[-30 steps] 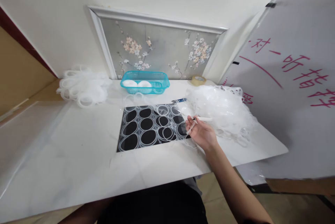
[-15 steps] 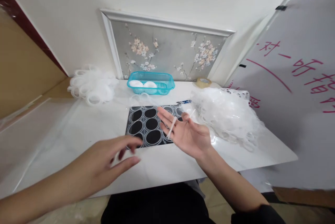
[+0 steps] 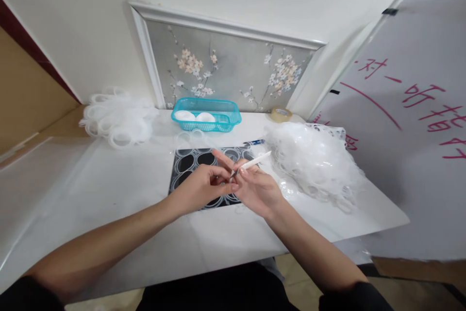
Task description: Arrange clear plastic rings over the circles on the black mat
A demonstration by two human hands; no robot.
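Over the black sheet (image 3: 185, 162) printed with pale ring outlines, my two hands meet. My right hand (image 3: 260, 193) is palm up, its thumb and fingers closed on a slim white-handled tool (image 3: 257, 159) with a dark, narrow tip pointing left; its exact kind is unclear. One right finger stretches out past the grip. My left hand (image 3: 204, 185) is closed in a pinch against the right fingers, beside the tool's tip. What lies between the left fingertips is hidden, and the white band around the right fingers is mostly covered.
A heap of clear plastic rings (image 3: 313, 160) lies right, another pile (image 3: 116, 119) left. Behind the sheet stand a blue basket (image 3: 227, 124) holding white round pieces (image 3: 185, 116), a tape roll (image 3: 280, 115) and a blue pen-like item (image 3: 255, 142). A written-on whiteboard (image 3: 418, 155) borders the right.
My left hand has moved right and up from apart to meet my right hand, its fingers closing. The white tool in my right hand now shows more fully. The view has shifted slightly.
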